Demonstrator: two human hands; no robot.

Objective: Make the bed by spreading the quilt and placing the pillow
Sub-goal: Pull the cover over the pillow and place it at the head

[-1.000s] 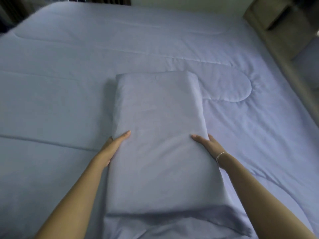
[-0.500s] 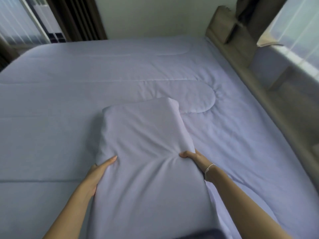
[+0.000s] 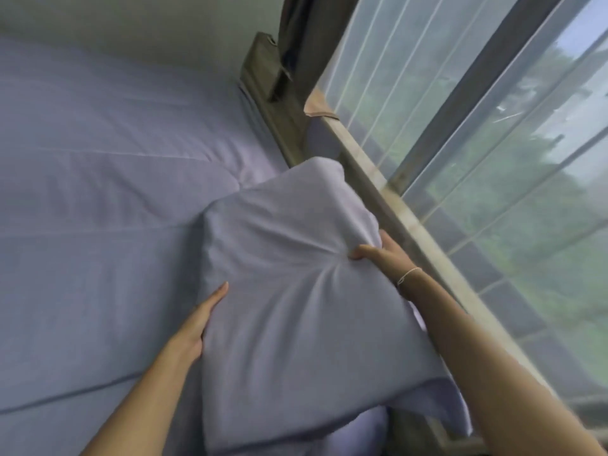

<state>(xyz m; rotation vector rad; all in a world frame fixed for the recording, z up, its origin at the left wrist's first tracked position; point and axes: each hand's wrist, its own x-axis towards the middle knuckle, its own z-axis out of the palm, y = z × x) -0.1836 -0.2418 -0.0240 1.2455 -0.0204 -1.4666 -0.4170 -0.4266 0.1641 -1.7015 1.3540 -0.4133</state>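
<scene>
A pale lavender pillow (image 3: 289,311) is held up off the bed, its far end pointing at the wooden headboard. My left hand (image 3: 197,324) presses flat against the pillow's left side, thumb on top. My right hand (image 3: 381,255) pinches the cover on the right side, bunching the fabric into radiating creases. The matching lavender quilt (image 3: 98,192) lies spread flat over the bed to the left and under the pillow, with stitched seams running across it.
A wooden headboard (image 3: 276,120) runs along the bed's right side, with a ledge and a small shelf box (image 3: 263,60) at its far end. Behind it stands a large window (image 3: 493,143) with sheer curtain. A plain wall is at the far end.
Both hands have lifted the pillow off the quilt and swung it right toward the headboard. The view has turned right, bringing the window in.
</scene>
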